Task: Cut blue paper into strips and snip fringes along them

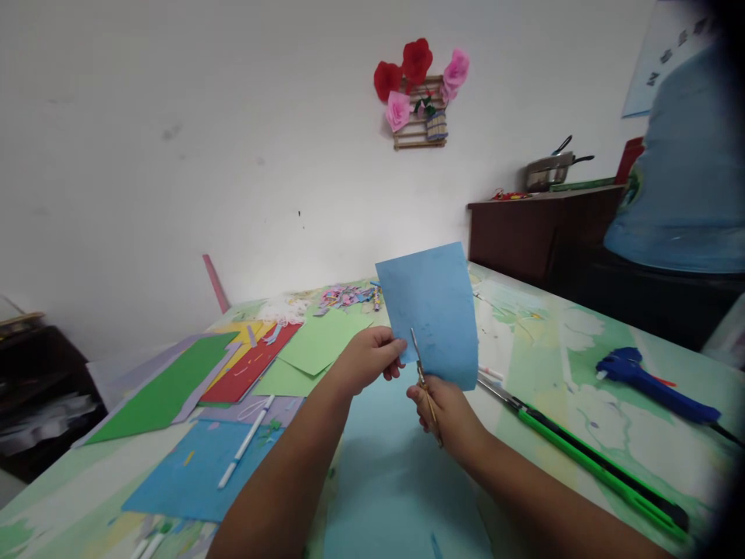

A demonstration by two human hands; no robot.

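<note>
My left hand [374, 359] pinches the lower left corner of a blue sheet [434, 303], which is held up above the table. In my right hand [445, 411] is a pair of scissors [427, 392], its fingers wrapped round the handles. One blade lies in front of the sheet near its bottom edge, pointing up and slightly left. Below both hands lies a larger light blue sheet [401, 481] on the table.
Coloured sheets, including a green one [168, 384] and a red one [253, 365], lie left with a white pen [246, 442]. To the right are a green cutter [599, 462] and blue glue gun [657, 388]. A person in blue [690, 171] stands behind the right edge.
</note>
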